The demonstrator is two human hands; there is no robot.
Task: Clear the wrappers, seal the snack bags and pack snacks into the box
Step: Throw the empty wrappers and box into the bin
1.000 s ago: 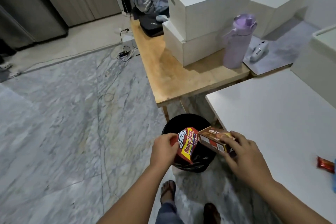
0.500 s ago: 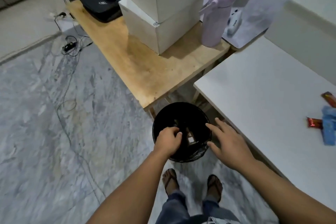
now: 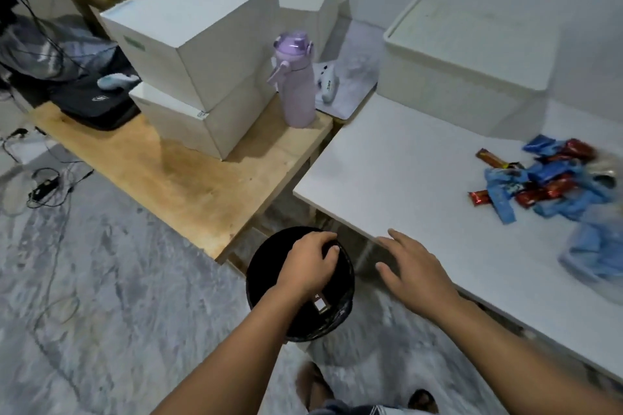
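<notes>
The snacks [image 3: 546, 178] lie in a loose heap on the white bench [image 3: 404, 178], far over to your right and a little ahead of both hands. Blue packets and red bars are mixed together there, with one brown bar at the heap's near-left edge, its long axis running roughly left to right across the bench. At the heap's near side lies what may be a clear or pale blue bag, but that corner is too blurred to be sure.

Your right hand [image 3: 413, 271] is the nearer one. It hovers just past the bench's near-left corner, palm down, fingers spread flat and holding nothing. From there the heap is well apart, so the reach goes rightward and slightly forward along the bench top.

Your left hand [image 3: 310, 263] hangs over the black bin [image 3: 266, 276] on the floor, fingers curled inward into a loose fist. Nothing can be seen in its grip. A small pale piece of rubbish shows inside the bin, just below that wrist.

The white lidded box [image 3: 472, 67] stands at the back of the bench, beyond the heap and to its left, with its lid on. It looks like the likely place for packing, so the right hand has the shorter path to both.
</notes>
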